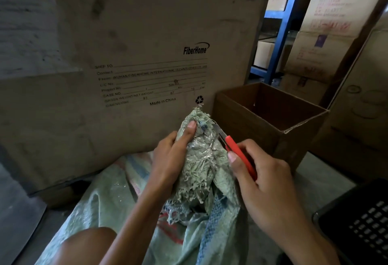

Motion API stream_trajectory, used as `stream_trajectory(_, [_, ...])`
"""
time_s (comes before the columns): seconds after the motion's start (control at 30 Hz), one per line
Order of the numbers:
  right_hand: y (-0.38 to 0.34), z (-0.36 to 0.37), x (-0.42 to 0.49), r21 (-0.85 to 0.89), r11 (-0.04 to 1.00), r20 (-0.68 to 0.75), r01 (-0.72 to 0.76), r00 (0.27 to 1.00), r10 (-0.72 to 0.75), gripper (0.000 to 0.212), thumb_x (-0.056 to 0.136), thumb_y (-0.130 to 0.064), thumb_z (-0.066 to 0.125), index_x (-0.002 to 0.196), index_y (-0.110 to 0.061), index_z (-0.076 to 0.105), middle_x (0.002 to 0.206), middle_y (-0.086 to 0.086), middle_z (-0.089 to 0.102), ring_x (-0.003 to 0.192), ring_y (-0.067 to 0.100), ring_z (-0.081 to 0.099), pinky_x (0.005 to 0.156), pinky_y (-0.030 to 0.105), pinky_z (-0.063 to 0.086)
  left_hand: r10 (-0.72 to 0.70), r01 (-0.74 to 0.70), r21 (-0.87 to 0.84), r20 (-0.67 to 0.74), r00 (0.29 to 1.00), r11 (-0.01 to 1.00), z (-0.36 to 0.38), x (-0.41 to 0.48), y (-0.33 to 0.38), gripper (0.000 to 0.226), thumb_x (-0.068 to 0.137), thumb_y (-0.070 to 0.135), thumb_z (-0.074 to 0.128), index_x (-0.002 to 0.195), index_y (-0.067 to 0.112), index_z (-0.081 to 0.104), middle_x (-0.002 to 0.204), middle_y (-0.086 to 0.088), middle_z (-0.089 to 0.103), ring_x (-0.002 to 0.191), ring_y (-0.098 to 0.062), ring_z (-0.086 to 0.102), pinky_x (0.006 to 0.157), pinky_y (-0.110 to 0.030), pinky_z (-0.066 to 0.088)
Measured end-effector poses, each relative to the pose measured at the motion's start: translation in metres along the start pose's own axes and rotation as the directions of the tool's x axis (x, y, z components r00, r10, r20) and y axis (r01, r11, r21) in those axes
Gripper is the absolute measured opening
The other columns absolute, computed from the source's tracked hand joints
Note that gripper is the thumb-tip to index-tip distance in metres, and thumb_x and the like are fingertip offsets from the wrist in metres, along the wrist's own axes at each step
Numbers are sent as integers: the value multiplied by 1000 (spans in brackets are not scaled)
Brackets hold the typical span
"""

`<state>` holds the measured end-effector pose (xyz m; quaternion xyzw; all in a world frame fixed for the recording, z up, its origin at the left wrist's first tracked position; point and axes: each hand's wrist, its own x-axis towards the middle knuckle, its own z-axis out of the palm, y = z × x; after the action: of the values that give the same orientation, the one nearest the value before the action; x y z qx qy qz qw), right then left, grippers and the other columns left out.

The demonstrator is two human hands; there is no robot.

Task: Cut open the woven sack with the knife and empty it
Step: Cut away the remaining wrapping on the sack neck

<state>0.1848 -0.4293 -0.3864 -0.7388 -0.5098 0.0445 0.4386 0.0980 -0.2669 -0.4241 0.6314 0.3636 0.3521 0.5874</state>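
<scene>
A pale green woven sack (117, 197) with blue and red stripes lies on the floor in front of me. Its frayed, bunched neck (199, 159) is wrapped with clear tape and stands upright. My left hand (172, 157) grips that neck from the left, thumb pressed near the top. In my right hand (264, 180) is a red-handled knife (237, 153), and its short blade (219, 131) touches the right side of the neck near the top.
A big FiberHome crate (126, 54) stands right behind the sack. An open, empty cardboard box (270, 117) sits to the right. Stacked cartons (327, 33) and a blue rack (281, 33) fill the back right. A black perforated crate (361, 222) is at the lower right.
</scene>
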Motion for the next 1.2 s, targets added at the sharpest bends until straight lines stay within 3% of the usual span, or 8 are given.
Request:
stream_trajectory(0.23, [2,9,-4,-264,964,-33,28,999,-38,21,99,-44,39,108,-35,56,68,-14,55,57,2,58,49,17,45,49,-42,55,-121,991,998,10,-7,5,55,78,78,55,81,27,77,83,9,79,87,-15,74,91,-47,57])
stream_trajectory(0.47, [-1,12,-2,-273,962,-13,-1,1000,-2,24,100,-41,37,108,-31,57,73,-18,53,60,1,54,55,18,48,242,-217,145,-190,951,965,15,-14,5,40,88,65,54,74,33,72,69,11,73,65,-6,66,62,-26,49])
stream_trajectory(0.57, [-3,12,-3,-285,957,25,-51,998,61,23,100,-42,37,110,-32,56,75,-15,55,63,2,56,58,19,51,345,-307,209,-178,921,928,12,-13,1,44,92,58,54,58,30,55,46,13,48,44,-7,38,49,-22,33])
stream_trajectory(0.73, [2,5,-11,-334,931,240,-150,941,238,24,98,-47,46,102,-31,64,77,-9,61,67,7,59,63,25,54,259,-214,184,-267,928,959,-8,2,-3,44,92,59,55,77,20,72,67,-5,71,61,-10,59,58,-27,47])
stream_trajectory(0.83, [3,-23,-9,-174,951,333,-254,894,300,22,95,-46,53,93,-32,69,65,-2,60,51,2,52,47,16,42,132,-118,87,-168,977,989,-17,12,-8,58,82,76,52,78,22,74,77,-10,73,74,-18,63,72,-39,55])
stream_trajectory(0.9, [6,-45,-6,37,946,257,-321,918,301,25,89,-51,55,85,-32,71,60,9,55,45,9,47,45,25,37,58,-56,22,-107,993,998,-14,12,-8,60,81,78,51,84,23,76,83,1,77,82,-15,71,83,-40,61])
stream_trajectory(1.0, [14,-53,-4,234,928,21,-291,955,294,44,71,-66,59,89,-28,69,55,5,50,43,10,45,51,28,36,-30,30,-9,55,998,999,-1,-1,7,55,93,63,44,73,18,68,53,17,71,57,2,68,51,-3,51])
stream_trajectory(1.2, [23,-23,3,399,850,18,-344,930,368,49,62,-56,80,104,-33,67,92,-19,76,85,-3,71,68,14,55,10,11,-76,264,965,997,39,-29,22,56,96,51,47,71,8,72,47,9,68,41,5,62,37,-3,42])
